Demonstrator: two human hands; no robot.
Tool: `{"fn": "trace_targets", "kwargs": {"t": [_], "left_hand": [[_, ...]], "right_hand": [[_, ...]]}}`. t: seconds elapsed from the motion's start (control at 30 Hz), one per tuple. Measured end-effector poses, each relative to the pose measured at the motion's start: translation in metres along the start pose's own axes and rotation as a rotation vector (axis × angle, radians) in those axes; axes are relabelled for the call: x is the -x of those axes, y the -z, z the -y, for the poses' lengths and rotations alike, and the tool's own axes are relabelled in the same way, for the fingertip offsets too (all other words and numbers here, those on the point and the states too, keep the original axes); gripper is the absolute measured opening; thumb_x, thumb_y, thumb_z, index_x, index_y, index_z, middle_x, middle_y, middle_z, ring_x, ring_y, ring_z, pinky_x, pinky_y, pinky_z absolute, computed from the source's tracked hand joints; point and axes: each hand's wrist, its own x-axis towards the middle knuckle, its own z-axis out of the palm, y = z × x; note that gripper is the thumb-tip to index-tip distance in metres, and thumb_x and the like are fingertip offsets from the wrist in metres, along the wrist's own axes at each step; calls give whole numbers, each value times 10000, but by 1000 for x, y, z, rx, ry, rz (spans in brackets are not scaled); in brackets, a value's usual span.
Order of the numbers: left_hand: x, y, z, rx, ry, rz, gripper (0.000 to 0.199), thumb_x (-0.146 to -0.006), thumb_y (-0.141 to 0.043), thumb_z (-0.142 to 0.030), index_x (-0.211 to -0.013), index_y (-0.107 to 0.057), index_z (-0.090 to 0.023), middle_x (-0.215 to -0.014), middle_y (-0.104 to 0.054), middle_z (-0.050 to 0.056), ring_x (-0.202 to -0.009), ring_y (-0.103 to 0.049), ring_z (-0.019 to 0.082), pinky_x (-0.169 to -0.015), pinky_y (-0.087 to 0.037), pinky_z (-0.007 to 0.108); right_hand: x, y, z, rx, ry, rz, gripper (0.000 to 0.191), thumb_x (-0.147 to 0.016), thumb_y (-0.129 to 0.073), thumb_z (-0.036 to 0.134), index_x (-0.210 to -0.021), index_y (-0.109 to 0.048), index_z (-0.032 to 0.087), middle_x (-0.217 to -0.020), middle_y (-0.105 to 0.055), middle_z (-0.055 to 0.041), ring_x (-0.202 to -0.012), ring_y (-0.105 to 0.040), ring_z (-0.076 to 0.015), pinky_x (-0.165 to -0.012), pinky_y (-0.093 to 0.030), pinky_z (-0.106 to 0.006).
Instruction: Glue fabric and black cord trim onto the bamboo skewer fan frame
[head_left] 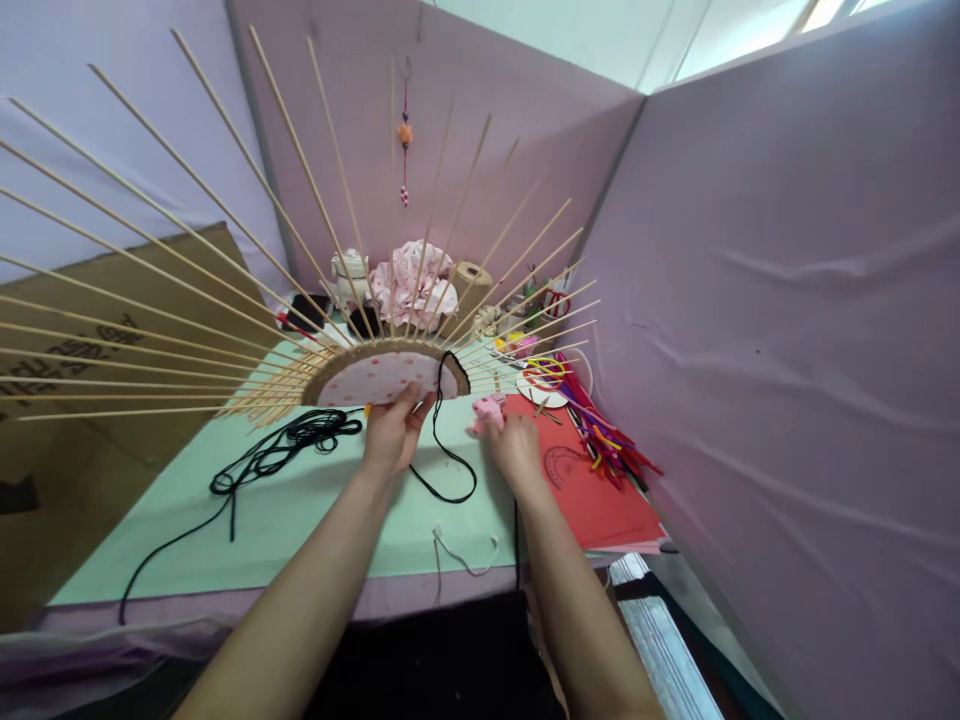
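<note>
My left hand (pixel 394 430) grips the lower edge of a half-round base (pixel 375 378), which has pink dotted cloth inside a brown rim. Long thin wooden sticks (pixel 289 200) fan out from that rim. A black cord (pixel 471 470) hangs from the base's right side and loops onto the table by my left hand. My right hand (pixel 514 450) is closed, its fingertips against a small pink object (pixel 489 410); what they hold is hidden. Below my right wrist a length of black cord (pixel 516 540) runs over the table edge. A tangled black cord bundle (pixel 300 440) lies left.
Red sheets (pixel 600 500) and colourful pipe cleaners (pixel 600 430) lie at the right. Behind stand a white bottle (pixel 350 275), ruffled pink cloth (pixel 416 285), a brown roll (pixel 471 285) and red-handled scissors (pixel 556 302). Cardboard (pixel 150 300) leans left; a white cord (pixel 469 565) lies in front.
</note>
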Motion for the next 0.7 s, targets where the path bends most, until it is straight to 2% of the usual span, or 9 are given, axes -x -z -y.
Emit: {"fn": "trace_targets", "kwargs": {"t": [0.1, 0.2, 0.27, 0.37, 0.47, 0.6, 0.7], "left_hand": [[0, 0, 1, -5, 1, -7, 322, -540, -878, -143, -772, -662, -202, -769, -710, -32, -734, -660, 101, -748, -587, 258], [0, -1, 2, -7, 3, -18, 321, -537, -877, -132, -765, -659, -193, -763, -706, -33, -724, -657, 96, -745, -583, 252], [1, -1, 3, -11, 6, -16, 317, -540, -875, -129, -763, -658, -190, -761, -705, -34, -721, -655, 93, -748, -581, 250], [2, -1, 4, -15, 15, -6, 322, -544, -875, -131, -776, -661, -191, -767, -708, -32, -728, -656, 93, -741, -582, 251], [3, 0, 7, -7, 32, -7, 330, -538, -880, -134, -773, -655, -190, -769, -709, -36, -741, -664, 99, -732, -584, 253], [9, 1, 14, -4, 116, 27, 322, -545, -883, -160, -769, -652, -179, -767, -711, -35, -736, -665, 98, -726, -586, 252], [15, 0, 20, -33, 187, 80, 329, -549, -884, -178, -788, -658, -177, -775, -717, -23, -747, -670, 111, -701, -583, 242]], "right_hand": [[22, 21, -11, -114, -49, -20, 376, -926, -397, 457, -827, -620, 170, -851, -676, -165, -839, -637, -286, -721, -451, -368], [47, 33, -18, -281, -134, -27, 452, -933, -310, 509, -865, -599, 169, -779, -683, -110, -688, -640, -223, -609, -456, -316], [61, 36, -14, -565, -251, -51, 458, -912, -330, 531, -918, -597, 159, -782, -688, -84, -646, -637, -189, -575, -464, -291], [76, 36, 0, -1027, -374, -86, 410, -836, -488, 532, -943, -610, 156, -820, -684, -59, -604, -603, -141, -529, -428, -255], [86, 40, 18, -1197, -290, -94, 399, -815, -571, 531, -969, -622, 167, -798, -650, -23, -556, -524, -97, -494, -360, -227], [98, 55, 34, -1177, -171, -137, 449, -858, -533, 574, -992, -647, 161, -643, -575, 11, -558, -482, -96, -511, -347, -224], [105, 64, 40, -1148, -92, -144, 438, -876, -517, 573, -979, -647, 168, -657, -585, -1, -580, -497, -103, -517, -363, -221]]}}
